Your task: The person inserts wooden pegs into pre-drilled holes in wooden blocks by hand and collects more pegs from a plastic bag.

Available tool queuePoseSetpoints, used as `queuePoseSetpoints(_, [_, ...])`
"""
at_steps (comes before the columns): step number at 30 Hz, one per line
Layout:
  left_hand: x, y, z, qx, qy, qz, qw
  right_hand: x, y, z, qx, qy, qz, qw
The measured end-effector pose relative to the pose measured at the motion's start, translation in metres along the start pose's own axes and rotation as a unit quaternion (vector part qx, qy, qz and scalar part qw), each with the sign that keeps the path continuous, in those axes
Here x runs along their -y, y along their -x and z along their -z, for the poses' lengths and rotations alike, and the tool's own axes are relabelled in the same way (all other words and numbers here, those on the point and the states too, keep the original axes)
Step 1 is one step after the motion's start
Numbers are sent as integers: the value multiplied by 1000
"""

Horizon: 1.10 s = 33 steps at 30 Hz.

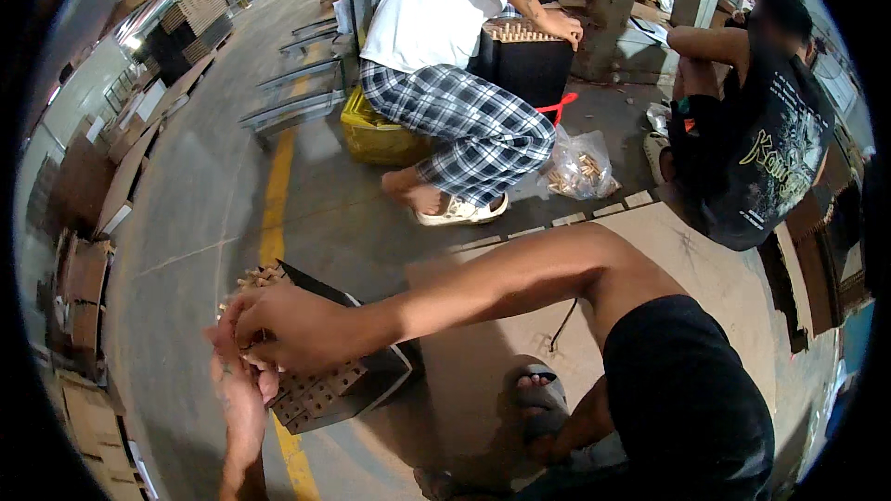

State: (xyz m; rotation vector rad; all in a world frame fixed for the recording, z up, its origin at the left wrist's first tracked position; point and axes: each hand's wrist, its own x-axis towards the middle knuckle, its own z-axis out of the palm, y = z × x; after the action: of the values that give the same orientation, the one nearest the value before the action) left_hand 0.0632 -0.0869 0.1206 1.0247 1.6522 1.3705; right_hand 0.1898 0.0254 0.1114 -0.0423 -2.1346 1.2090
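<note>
A stack of black panels [320, 394] stands on the floor in front of me, its brown edges drilled with rows of holes. Wooden dowels [263, 276] stick up from the far end of the stack; holes at the near end show no dowels. My right hand [302, 320] reaches across over the stack, fingers curled and pressed together beside my left hand. My left hand [237, 364] is at the stack's left side, palm up, its fingers curled and partly covered by the right hand. What either hand holds is hidden.
A cardboard sheet [473, 343] lies under my sandalled foot [543, 399]. Ahead, a person in checked trousers [464, 121] sits at another dowelled black stack [529, 70], near a bag of dowels [582, 167]. Another person [761, 148] sits right. Metal racks [297, 88] stand beyond.
</note>
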Motion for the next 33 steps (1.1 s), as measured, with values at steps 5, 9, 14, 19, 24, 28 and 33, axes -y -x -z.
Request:
queuePoseSetpoints(5, [-7,1,-8,-13,-8,34,999,13,9,10,-15,-3,55,998])
queuePoseSetpoints(9, [1,13,23,-11,1,4,1000,2,-8,-16,-23,-92,105,990])
queuePoseSetpoints(14, [1,-19,20,12,66,13,998,4,-9,10,-8,-30,-47,998])
queuePoseSetpoints(19, [18,-26,56,50,148,9,988,7,12,-26,107,-7,-143,984])
queuePoseSetpoints(24, [29,-10,36,57,186,16,981,5,39,-46,92,131,-43,986])
queuePoseSetpoints(28, [34,-8,34,55,201,20,978,-1,42,-57,63,160,0,985])
queuePoseSetpoints(33, [36,-9,32,49,183,26,982,-14,45,-71,65,191,55,978])
